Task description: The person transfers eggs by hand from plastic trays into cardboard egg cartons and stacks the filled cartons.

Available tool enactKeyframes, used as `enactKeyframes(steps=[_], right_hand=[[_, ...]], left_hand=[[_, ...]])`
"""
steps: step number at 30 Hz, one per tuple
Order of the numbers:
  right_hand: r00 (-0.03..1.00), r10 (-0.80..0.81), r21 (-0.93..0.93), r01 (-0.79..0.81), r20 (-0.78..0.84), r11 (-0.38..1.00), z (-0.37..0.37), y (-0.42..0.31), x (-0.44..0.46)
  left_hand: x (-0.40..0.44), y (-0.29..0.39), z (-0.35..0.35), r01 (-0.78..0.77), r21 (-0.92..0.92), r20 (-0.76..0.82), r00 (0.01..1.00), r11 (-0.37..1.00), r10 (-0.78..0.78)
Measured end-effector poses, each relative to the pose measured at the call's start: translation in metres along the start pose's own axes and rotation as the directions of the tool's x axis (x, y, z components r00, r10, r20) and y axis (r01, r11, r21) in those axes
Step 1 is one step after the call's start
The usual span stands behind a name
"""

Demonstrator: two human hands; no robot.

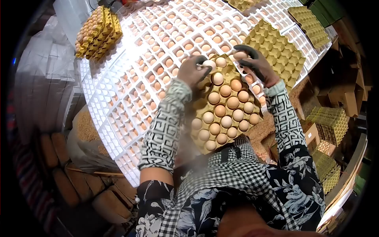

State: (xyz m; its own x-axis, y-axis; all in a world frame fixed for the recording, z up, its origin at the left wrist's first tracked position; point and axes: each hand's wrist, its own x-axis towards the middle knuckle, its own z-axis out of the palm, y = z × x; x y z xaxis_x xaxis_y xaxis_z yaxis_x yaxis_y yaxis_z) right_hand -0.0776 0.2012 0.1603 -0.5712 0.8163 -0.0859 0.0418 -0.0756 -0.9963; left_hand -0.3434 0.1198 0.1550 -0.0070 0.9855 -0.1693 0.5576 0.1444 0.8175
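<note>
My left hand (191,72), in a dark-fingered glove, is closed around a pale egg (209,64) above the far left corner of a yellow pulp egg tray (227,73). A brown egg (239,55) sits between the thumb and fingers of my right hand (260,68), just beyond the tray's far right corner. Several eggs fill the near part of this tray, which lies close to my apron; a few cups at its far end are bare. White foam egg trays (173,59) with eggs in square cells spread under and around both hands.
Stacked pulp trays of eggs (96,33) stand at the far left. Bare pulp trays (276,51) lie to the right. More stacked trays (327,122) and cardboard boxes (341,93) are lower right. A sack of grainy material (87,128) stands beside the table's left edge.
</note>
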Motion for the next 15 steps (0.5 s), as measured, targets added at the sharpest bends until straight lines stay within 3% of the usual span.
enactKeyframes(steps=[1,2,3,5,6,9,11,13,14,15], right_hand=[[0.998,-0.048,-0.207,0.055,0.038,0.977,0.003,-0.004,0.011],[0.975,-0.207,-0.493,0.221,0.083,0.841,0.008,0.010,0.023],[0.989,-0.092,-0.788,0.150,0.118,0.597,0.025,-0.006,0.026],[0.988,0.042,-0.957,0.132,0.148,0.260,0.049,-0.004,0.029],[0.989,0.035,-0.979,0.136,0.143,0.154,0.056,0.003,0.033],[0.984,-0.076,-0.952,0.175,0.161,0.253,0.050,0.009,0.036],[0.989,-0.134,-0.904,0.108,0.057,0.413,0.043,-0.002,0.023],[0.967,-0.249,-0.692,0.143,-0.055,0.708,0.028,0.014,0.016],[0.947,-0.312,-0.588,0.213,-0.071,0.780,0.022,0.018,0.011],[0.966,-0.242,-0.289,0.205,-0.096,0.935,0.019,0.018,0.001]], left_hand=[[-0.017,0.017,-0.013,0.144,-0.460,0.070,0.990,0.876,-0.126],[-0.027,0.009,-0.017,0.093,-0.571,0.054,0.996,0.816,-0.075],[-0.036,0.001,-0.020,0.041,-0.672,0.030,0.999,0.740,-0.028],[-0.055,0.013,-0.020,-0.019,-0.686,-0.060,0.998,0.727,-0.030],[-0.065,0.022,-0.023,-0.023,-0.648,-0.071,0.997,0.761,-0.030],[-0.076,0.031,-0.027,-0.142,-0.504,-0.179,0.982,0.852,0.058],[-0.084,0.031,-0.029,-0.208,-0.465,-0.236,0.966,0.860,0.107],[-0.091,0.026,-0.030,-0.244,-0.435,-0.251,0.957,0.867,0.144],[-0.095,0.025,-0.031,-0.278,-0.375,-0.265,0.946,0.884,0.186],[-0.099,0.024,-0.032,-0.312,-0.313,-0.275,0.934,0.897,0.229]])
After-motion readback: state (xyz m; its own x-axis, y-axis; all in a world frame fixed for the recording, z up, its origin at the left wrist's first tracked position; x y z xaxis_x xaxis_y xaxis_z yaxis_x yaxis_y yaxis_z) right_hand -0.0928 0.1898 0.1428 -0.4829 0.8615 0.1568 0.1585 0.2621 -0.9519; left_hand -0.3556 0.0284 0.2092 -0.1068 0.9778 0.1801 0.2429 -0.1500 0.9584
